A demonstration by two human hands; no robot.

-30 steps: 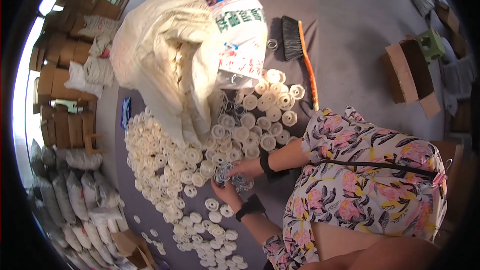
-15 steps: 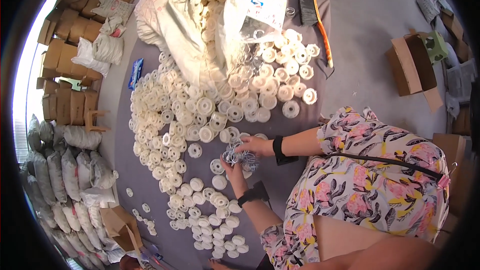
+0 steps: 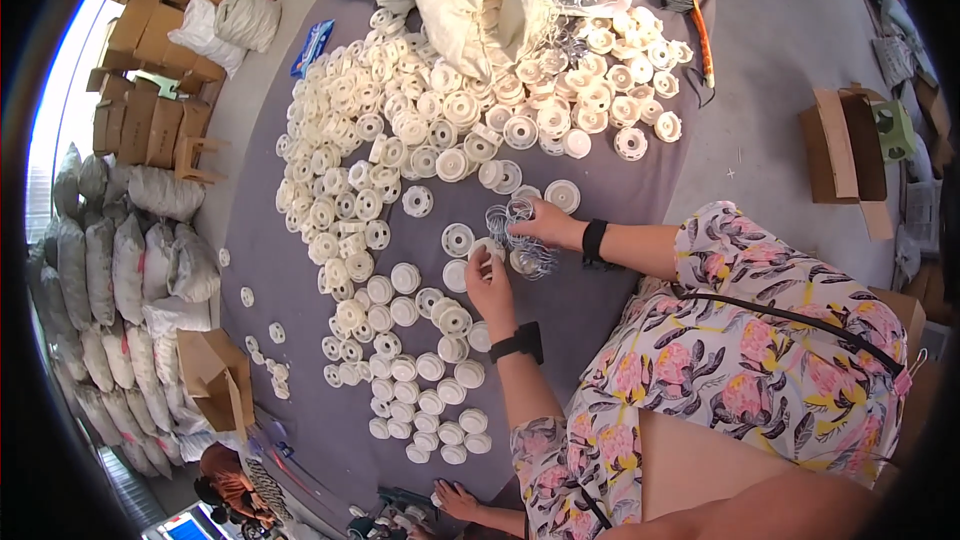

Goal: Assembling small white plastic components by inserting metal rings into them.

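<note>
Grey cloth point(image 3: 605, 180) strewn with white plastic discs point(image 3: 404, 368); wire rings point(image 3: 538, 260) pinched by right hand point(image 3: 548, 223); left hand point(image 3: 490, 288) curled at one disc point(image 3: 487, 244), whether gripped cannot be told.

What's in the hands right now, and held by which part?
The right hand grips a bunch of metal wire rings around its middle. The left hand is at a white disc; whether it holds it, I can't tell.

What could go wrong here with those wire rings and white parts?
The wire rings bunched in the right hand might tangle or spill. The white round parts lie loose on the grey cloth, close to the left hand, so a careless nudge could scatter some.
</note>
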